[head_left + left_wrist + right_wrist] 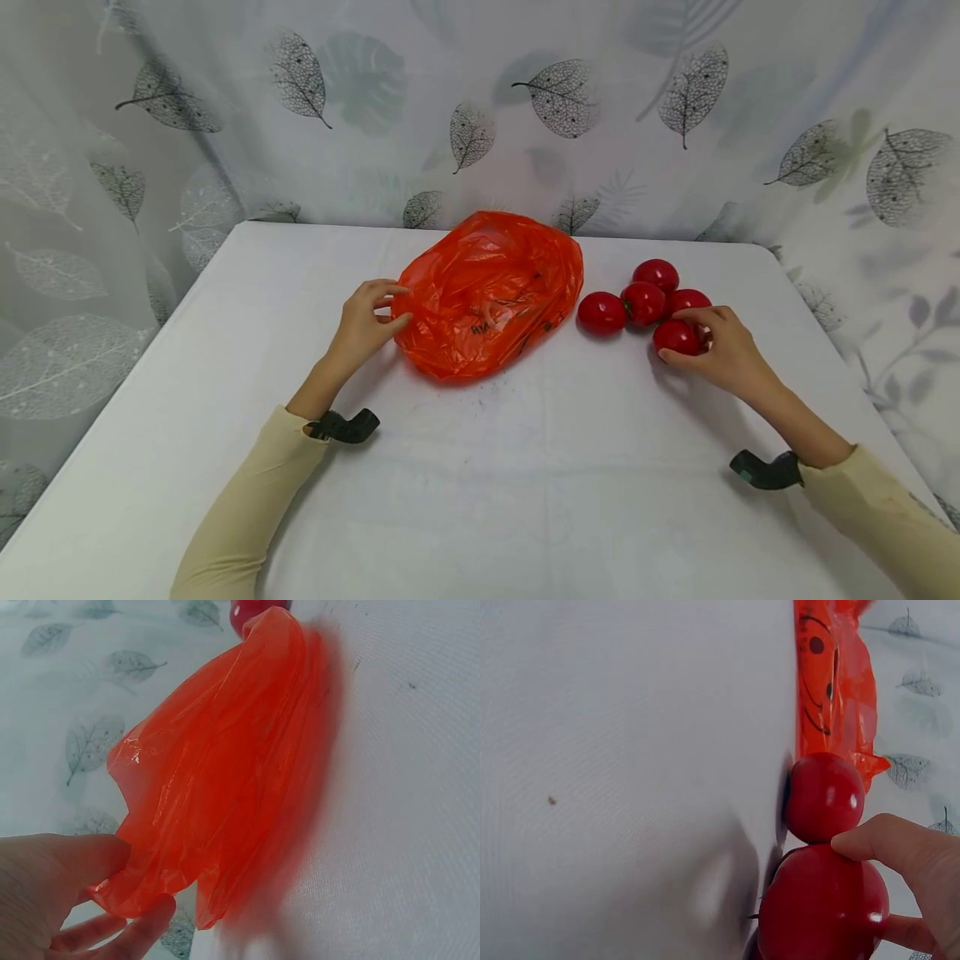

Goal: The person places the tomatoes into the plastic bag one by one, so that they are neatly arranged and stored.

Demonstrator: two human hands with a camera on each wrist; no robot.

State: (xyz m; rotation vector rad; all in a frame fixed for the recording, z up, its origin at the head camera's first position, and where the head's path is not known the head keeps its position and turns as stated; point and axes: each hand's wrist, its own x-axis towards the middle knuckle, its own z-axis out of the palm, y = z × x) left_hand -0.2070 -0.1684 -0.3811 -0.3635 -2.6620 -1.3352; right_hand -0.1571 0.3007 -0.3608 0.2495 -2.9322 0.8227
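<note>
Tomatoes [642,303] cluster right of the bag [465,312]. Our left hand [362,323] pinches the bag's left edge; our right hand [726,348], farther from the bag, grips the front tomato [676,337] between thumb and fingers, with the bag to its left.

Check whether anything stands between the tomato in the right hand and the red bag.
Yes: in the head view, the leftmost tomato lies on the table between the held tomato and the red bag.
</note>
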